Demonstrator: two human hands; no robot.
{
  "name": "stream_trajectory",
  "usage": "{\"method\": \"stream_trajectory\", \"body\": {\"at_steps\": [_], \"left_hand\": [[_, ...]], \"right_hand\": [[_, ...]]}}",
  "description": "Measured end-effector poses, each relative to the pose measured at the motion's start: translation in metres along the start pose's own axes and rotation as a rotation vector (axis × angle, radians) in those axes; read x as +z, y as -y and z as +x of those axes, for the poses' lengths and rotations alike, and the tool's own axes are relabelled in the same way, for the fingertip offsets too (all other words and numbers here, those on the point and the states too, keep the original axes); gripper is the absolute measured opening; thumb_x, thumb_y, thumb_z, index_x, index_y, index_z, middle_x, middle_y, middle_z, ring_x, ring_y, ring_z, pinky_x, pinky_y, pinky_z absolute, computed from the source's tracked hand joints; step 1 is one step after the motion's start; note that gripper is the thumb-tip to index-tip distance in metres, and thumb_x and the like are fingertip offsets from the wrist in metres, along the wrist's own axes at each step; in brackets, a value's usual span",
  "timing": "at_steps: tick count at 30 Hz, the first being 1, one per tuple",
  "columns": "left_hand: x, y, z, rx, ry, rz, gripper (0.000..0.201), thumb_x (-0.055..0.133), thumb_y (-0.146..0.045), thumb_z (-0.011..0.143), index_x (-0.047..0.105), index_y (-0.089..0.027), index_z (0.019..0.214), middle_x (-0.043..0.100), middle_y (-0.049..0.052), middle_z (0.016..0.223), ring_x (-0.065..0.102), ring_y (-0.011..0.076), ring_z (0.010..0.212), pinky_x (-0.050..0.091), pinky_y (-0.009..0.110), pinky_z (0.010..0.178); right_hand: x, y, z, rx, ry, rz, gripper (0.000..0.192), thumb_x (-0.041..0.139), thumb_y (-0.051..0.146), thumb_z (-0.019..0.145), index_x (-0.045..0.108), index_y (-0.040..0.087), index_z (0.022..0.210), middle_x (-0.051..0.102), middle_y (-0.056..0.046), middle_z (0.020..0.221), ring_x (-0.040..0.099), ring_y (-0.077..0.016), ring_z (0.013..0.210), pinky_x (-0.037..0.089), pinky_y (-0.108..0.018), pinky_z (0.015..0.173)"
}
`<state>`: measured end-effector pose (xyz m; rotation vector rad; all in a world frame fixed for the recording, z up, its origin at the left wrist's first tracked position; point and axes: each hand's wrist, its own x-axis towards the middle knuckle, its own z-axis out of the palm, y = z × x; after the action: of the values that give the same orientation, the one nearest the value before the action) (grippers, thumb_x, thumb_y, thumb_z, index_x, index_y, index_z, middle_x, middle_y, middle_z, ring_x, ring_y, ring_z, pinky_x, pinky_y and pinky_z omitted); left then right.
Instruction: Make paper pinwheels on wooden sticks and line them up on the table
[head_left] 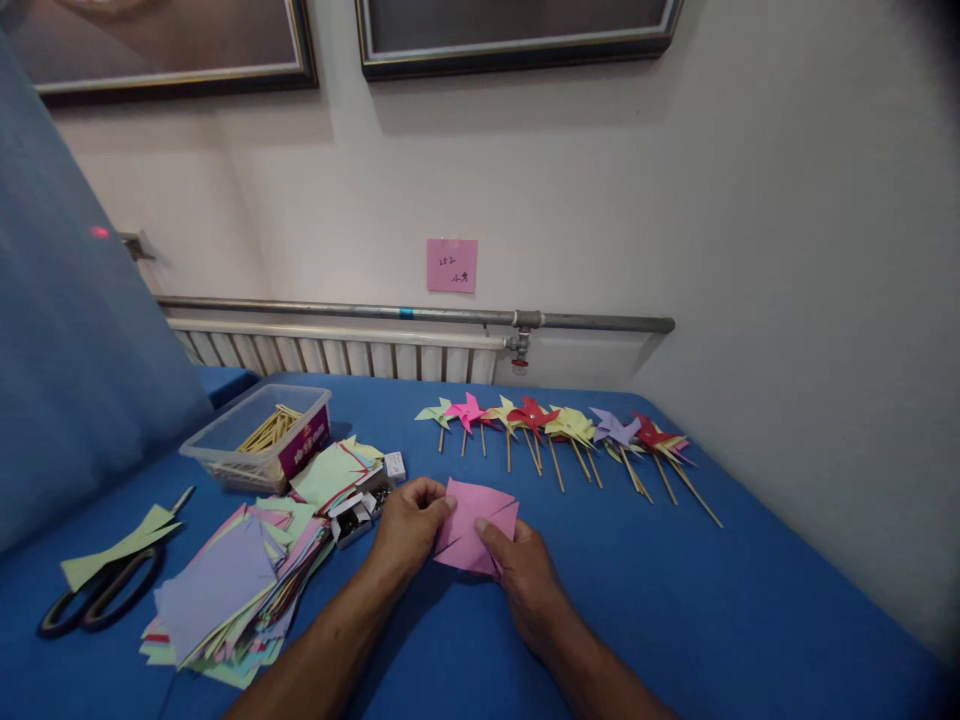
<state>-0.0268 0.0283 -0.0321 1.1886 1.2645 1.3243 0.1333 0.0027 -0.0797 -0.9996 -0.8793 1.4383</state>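
A pink paper square [469, 550], with slits running in from its corners, is held between both hands above the blue table. My left hand [412, 515] pinches its left edge, the thumb lying on top. At the lower right, my right hand [521, 570] grips the same square, thumb pressed near its middle and fingers hidden beneath. Just left of my left hand are small open boxes [351, 522] of dark little pins or tacks and a small white box [394, 466].
Stacked coloured paper [217, 580] lies at left, near scissors [112, 590] under a green paper piece [120, 548]. Behind stands a clear plastic tub [225, 425] of wooden sticks [270, 428]. Several finished pinwheels [532, 415] line the table's back right. A radiator [375, 358] runs along the wall.
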Motion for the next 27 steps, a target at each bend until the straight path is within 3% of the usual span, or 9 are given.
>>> {"method": "stream_trajectory", "body": {"at_steps": [14,19,27], "left_hand": [[0.0,0.002,0.0,-0.127,0.076,-0.084,0.042,0.089,-0.052,0.057,0.068,-0.017,0.065,0.06,-0.002,0.058,0.046,0.0111,0.056,0.034,0.026,0.059],[0.001,0.0,-0.002,-0.128,0.067,-0.005,0.045,0.086,-0.056,0.056,0.061,-0.019,0.059,0.051,-0.004,0.051,0.039,0.0097,0.051,0.027,0.026,0.053],[0.001,-0.001,-0.002,-0.097,0.047,0.022,0.043,0.083,-0.057,0.058,0.062,-0.019,0.061,0.05,-0.005,0.051,0.038,0.0094,0.05,0.024,0.025,0.053]], "right_hand": [[-0.005,-0.009,0.006,-0.04,-0.049,-0.081,0.047,0.09,0.056,0.074,0.083,0.017,0.099,0.083,-0.007,0.089,0.073,-0.027,0.076,0.057,-0.036,0.071],[-0.005,-0.012,0.007,-0.014,-0.052,-0.057,0.048,0.092,0.057,0.072,0.082,0.017,0.097,0.082,-0.007,0.084,0.073,-0.0278,0.077,0.058,-0.037,0.072],[0.006,0.017,-0.007,0.038,0.087,0.045,0.055,0.089,0.06,0.077,0.082,0.014,0.106,0.084,-0.01,0.091,0.078,-0.0294,0.088,0.059,-0.041,0.087]]}}
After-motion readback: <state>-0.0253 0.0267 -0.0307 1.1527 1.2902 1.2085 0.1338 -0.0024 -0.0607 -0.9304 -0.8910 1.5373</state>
